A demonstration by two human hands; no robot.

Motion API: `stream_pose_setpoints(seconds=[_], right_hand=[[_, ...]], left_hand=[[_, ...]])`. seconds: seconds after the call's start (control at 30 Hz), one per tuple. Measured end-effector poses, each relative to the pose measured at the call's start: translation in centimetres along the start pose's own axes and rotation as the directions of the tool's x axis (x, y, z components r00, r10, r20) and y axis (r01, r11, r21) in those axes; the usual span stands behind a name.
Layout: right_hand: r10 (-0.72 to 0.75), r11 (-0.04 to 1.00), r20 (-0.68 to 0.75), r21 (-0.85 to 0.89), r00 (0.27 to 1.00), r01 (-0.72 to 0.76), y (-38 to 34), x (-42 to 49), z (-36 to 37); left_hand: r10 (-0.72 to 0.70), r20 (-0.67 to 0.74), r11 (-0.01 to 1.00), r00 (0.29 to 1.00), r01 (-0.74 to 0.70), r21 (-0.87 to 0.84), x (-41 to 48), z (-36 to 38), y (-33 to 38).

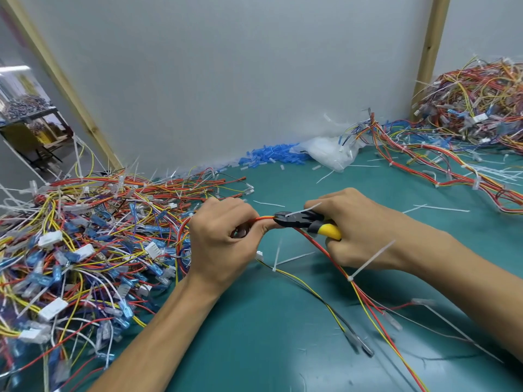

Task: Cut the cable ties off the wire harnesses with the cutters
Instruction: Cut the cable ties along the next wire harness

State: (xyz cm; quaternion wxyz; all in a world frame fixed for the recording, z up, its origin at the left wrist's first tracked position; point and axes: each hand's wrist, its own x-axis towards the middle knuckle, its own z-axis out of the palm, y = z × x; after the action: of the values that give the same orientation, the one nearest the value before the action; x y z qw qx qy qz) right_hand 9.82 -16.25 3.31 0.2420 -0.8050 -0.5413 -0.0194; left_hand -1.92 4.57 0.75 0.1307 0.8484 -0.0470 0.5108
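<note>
The left hand (223, 236) is curled round a red, orange and yellow wire harness (317, 246), pinching it just beside the cutter tips. The right hand (359, 230) grips the yellow-and-black handles of the cutters (305, 220). Their dark jaws sit at a white cable tie (308, 207) on the harness, between the two hands; whether the blades have closed through it cannot be told. From there the harness trails toward the near right edge of the view, carrying a second cable tie (373, 258) under the right wrist.

The green desk (268, 343) shows bare surface between and below the forearms, and behind the hands up to the grey wall panel (226, 80). That room is hemmed on the left by a dense pile of harnesses (85, 250) touching the left hand's side. On the right, another pile (475, 108) and long bundles spread forward. Blue terminal sleeves (268, 157) and a clear plastic bag (328, 151) lie along the wall's foot. Cut tie scraps dot the open surface.
</note>
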Motion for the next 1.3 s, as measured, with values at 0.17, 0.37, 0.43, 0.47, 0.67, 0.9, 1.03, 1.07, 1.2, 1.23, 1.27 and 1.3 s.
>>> stream_pose_setpoints(seconds=[0.17,0.37,0.43,0.47,0.67,0.9,1.03,1.07,1.2,1.23,1.27,1.3], right_hand=[[0.018,0.999,0.015,0.042,1.000,-0.019,-0.2,-0.1,-0.1],[0.056,0.996,0.035,0.066,0.998,-0.058,-0.4,-0.2,-0.1],[0.062,0.997,0.015,0.041,0.998,-0.062,-0.4,-0.1,-0.1],[0.063,0.997,0.007,0.033,0.998,-0.063,-0.4,-0.1,-0.1],[0.100,0.989,0.018,0.105,0.995,-0.101,-0.9,-0.1,-0.5],[0.118,0.985,0.025,0.124,0.993,-0.121,-1.0,-0.2,-0.7],[0.132,0.984,0.019,0.116,0.991,-0.133,-0.8,-0.1,-0.4],[0.136,0.985,0.009,0.107,0.991,-0.137,-0.7,0.0,-0.3],[0.148,0.988,-0.073,-0.040,0.986,-0.151,-0.3,0.1,0.2],[0.141,0.985,-0.091,-0.087,0.986,-0.149,-0.4,0.1,0.3],[0.126,0.982,-0.101,-0.130,0.987,-0.139,-0.4,0.1,0.4],[0.107,0.978,-0.105,-0.169,0.989,-0.124,-0.4,0.0,0.4]], left_hand=[[-0.007,-0.013,1.000,1.000,0.007,-0.013,0.1,0.0,0.2],[0.004,0.002,1.000,1.000,-0.004,-0.011,0.2,-0.2,0.3],[0.001,0.008,1.000,1.000,-0.001,-0.008,0.2,-0.2,0.3],[0.000,0.010,1.000,1.000,0.000,-0.006,0.2,-0.2,0.3],[0.009,0.016,1.000,1.000,-0.009,-0.024,0.2,-0.1,0.2],[0.002,0.039,0.998,0.999,0.000,-0.063,0.4,-0.3,0.5],[-0.008,0.115,0.998,0.993,0.016,-0.064,0.5,-0.1,0.8],[0.014,0.137,0.999,0.991,-0.007,-0.045,0.5,0.0,0.9],[0.065,0.198,0.998,0.978,-0.065,-0.007,0.7,0.1,1.0],[0.060,0.218,0.998,0.974,-0.059,-0.015,0.7,-0.1,1.0],[0.058,0.239,0.998,0.969,-0.053,-0.025,0.7,-0.3,1.0],[0.058,0.254,0.998,0.965,-0.052,-0.032,0.7,-0.4,1.1]])
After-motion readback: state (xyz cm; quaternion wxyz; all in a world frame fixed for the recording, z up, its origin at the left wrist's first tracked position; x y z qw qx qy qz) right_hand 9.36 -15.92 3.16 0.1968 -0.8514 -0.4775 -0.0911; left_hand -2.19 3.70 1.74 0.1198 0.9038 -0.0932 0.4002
